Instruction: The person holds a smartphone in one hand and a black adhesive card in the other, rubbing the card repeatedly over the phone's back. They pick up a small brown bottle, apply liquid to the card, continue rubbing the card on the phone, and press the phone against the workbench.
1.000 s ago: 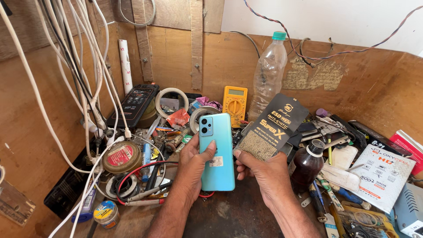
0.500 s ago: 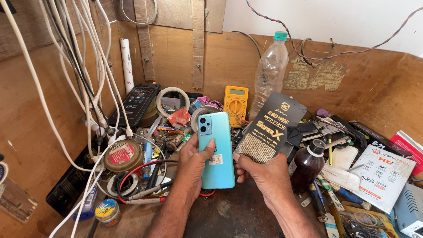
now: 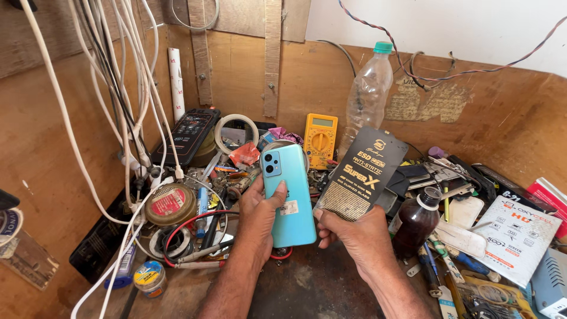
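A person's two bare hands are seen from above, held over a cluttered wooden desk (image 3: 307,289). The left hand (image 3: 257,215) grips a turquoise phone (image 3: 288,195) by its left edge, thumb pressed on the back, fingers wrapped behind. The phone is upright and tilted slightly, its back with the camera block toward the viewer, raised above the desk in the middle of the view. This seems a hold for looking it over.

The right hand (image 3: 354,233) pinches the bottom of a flat black packet (image 3: 360,174), a slim sleeve of the kind that holds a screen protector, with gold print. It stands up just beside the phone on the right, its lower corner close to the phone's edge, as if the two are being compared for size. Both hands are closed on their objects and sit close together, wrists angled inward, forearms rising from the bottom of the frame.

Behind them are a yellow multimeter (image 3: 321,140), a clear plastic bottle with a green cap (image 3: 367,97) and a roll of white tape (image 3: 236,133). To the left hang white cables (image 3: 127,88) above a round tin (image 3: 170,204). To the right stands a small brown bottle (image 3: 416,221), with white printed packets (image 3: 514,236) beyond it.
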A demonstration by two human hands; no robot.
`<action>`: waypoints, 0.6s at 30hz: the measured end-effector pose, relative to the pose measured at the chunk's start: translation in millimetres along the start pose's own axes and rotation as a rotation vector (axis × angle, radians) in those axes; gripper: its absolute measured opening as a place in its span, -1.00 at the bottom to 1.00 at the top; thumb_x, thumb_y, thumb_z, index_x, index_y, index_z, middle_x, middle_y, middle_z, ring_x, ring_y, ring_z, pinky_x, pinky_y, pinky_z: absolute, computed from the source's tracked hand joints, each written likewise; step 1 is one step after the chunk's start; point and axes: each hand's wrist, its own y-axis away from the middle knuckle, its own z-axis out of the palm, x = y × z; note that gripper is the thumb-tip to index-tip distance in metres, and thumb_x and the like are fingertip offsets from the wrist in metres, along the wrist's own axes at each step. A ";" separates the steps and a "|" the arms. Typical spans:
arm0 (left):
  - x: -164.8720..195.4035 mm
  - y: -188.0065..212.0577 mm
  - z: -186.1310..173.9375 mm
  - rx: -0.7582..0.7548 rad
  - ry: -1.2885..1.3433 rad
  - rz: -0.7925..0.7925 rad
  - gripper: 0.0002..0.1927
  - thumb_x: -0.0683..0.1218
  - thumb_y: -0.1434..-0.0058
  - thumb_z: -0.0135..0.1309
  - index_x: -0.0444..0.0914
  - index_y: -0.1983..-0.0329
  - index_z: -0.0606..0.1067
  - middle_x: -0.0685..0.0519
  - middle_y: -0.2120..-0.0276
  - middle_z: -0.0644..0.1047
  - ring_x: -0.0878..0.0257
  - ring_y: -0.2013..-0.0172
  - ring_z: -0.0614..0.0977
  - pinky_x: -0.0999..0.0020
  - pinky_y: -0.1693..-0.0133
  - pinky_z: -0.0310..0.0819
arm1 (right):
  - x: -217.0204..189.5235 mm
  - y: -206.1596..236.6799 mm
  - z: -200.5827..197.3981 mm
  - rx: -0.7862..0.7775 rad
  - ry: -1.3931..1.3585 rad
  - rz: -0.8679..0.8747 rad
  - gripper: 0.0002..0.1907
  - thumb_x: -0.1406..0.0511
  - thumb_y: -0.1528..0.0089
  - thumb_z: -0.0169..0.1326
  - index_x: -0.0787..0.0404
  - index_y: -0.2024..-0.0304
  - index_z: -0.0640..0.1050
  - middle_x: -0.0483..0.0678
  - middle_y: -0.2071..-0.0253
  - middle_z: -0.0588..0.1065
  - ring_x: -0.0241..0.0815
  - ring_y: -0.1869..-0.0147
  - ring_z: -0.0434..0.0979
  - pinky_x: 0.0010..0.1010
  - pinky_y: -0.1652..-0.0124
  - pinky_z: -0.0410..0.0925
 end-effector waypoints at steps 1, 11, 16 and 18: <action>-0.6 -0.8 -0.3 0.006 0.009 0.003 -0.60 -0.21 -0.26 0.04 -0.27 -0.20 0.47 -0.03 0.15 0.64 0.25 0.25 0.68 0.29 0.21 0.65 | -0.1 0.1 0.0 -0.009 -0.008 -0.007 -0.86 0.47 -0.09 0.28 0.44 0.34 0.60 0.03 0.51 0.56 -0.21 0.53 0.57 -0.39 0.60 0.50; -8.2 -8.1 -7.5 0.070 0.070 0.055 -0.62 -0.22 -0.25 0.07 -0.25 -0.15 0.48 0.01 0.18 0.63 0.28 0.27 0.65 0.33 0.24 0.61 | 2.1 2.5 1.0 0.002 0.078 0.041 -0.86 0.48 -0.08 0.29 0.43 0.33 0.60 0.04 0.51 0.56 -0.22 0.54 0.56 -0.41 0.61 0.48; -6.2 -7.0 -9.3 0.095 0.059 0.023 -0.67 -0.19 -0.27 0.07 -0.30 -0.12 0.48 -0.01 0.19 0.63 0.28 0.26 0.66 0.32 0.22 0.63 | 2.3 4.3 -1.6 -0.018 0.094 0.054 -0.85 0.49 -0.07 0.29 0.43 0.32 0.61 0.04 0.51 0.56 -0.22 0.54 0.56 -0.40 0.63 0.48; -4.2 -6.6 -8.7 0.091 0.054 0.016 -0.67 -0.19 -0.28 0.06 -0.30 -0.12 0.48 -0.01 0.19 0.63 0.27 0.26 0.66 0.31 0.22 0.63 | 1.8 4.7 -2.1 -0.029 0.103 0.063 -0.86 0.48 -0.08 0.29 0.43 0.32 0.62 0.05 0.51 0.56 -0.22 0.54 0.57 -0.41 0.63 0.48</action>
